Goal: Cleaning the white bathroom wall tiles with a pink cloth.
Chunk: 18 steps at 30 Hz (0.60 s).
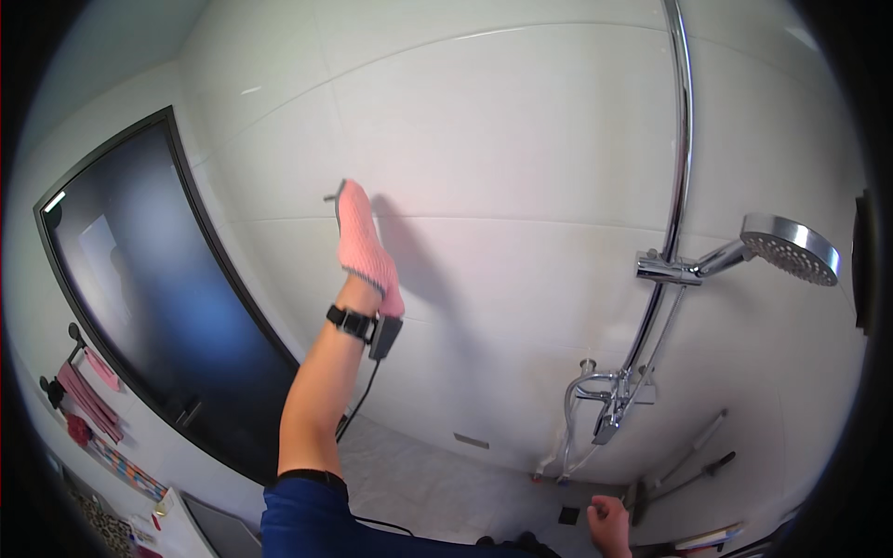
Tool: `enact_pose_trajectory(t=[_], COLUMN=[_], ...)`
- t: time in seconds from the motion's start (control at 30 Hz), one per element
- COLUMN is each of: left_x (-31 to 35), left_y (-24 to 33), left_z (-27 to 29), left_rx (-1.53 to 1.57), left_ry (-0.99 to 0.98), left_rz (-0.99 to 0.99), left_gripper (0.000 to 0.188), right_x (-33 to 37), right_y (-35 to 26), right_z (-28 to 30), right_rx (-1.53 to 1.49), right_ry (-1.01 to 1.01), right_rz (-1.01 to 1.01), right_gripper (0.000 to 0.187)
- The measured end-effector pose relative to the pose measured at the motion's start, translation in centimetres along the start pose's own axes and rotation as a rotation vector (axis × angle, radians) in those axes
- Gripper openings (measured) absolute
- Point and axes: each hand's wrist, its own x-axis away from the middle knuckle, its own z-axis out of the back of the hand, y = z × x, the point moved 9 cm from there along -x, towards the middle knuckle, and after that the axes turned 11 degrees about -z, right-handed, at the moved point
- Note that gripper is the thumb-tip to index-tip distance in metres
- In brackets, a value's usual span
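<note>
Covering the left hand (357, 234), the pink textured cloth mitt (359, 223) with grey edging was raised at the white tiled wall (521, 139), well to the left of the chrome hand shower (791, 249); whether it touched the tiles could not be told. It looked light and soft, likely to bend freely with the hand inside and hardly fragile, though it might have turned slippery if wet. The best hold seemed to be the grey-edged cuff by the wrist, or the small grey loop (330, 197) near the tip. Its long axis ran steeply, the tip pointing up and a little left, the cuff opening down toward the forearm, where a black wrist strap (352, 321) carried a grey box (385, 337). The left fingers were hidden in the mitt, so their spread could not be told. The right hand (609, 525), bare, was low at the right, well apart from the mitt, its fingers curled in; nothing showed between them, but whether they gripped anything was unclear.
</note>
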Motion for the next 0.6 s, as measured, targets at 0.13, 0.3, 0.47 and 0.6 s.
enact_pose_trajectory(t=[0.13,0.3,0.47,0.6], left_x=[-2.8,-16.0,-18.7,-20.9], left_y=[3.2,-2.0,3.3,9.0], left_z=[-7.3,-10.5,-17.5,-23.2], left_rx=[-0.146,0.143,-1.169,-1.078], left_ry=[0.059,-0.207,-0.279,-0.303], left_rz=[0.113,0.091,-0.987,-1.204], left_gripper=[0.099,0.073,0.067,0.077], right_x=[-1.5,-5.2,-8.7,-9.3], right_y=[0.4,0.8,-0.7,-4.1], right_z=[-0.2,-3.7,-5.2,-5.9], right_rx=[0.114,0.123,0.213,0.175], right_ry=[0.010,-0.053,-0.042,0.061], right_rz=[0.015,0.055,0.007,-0.022], right_gripper=[0.027,0.028,0.028,0.028])
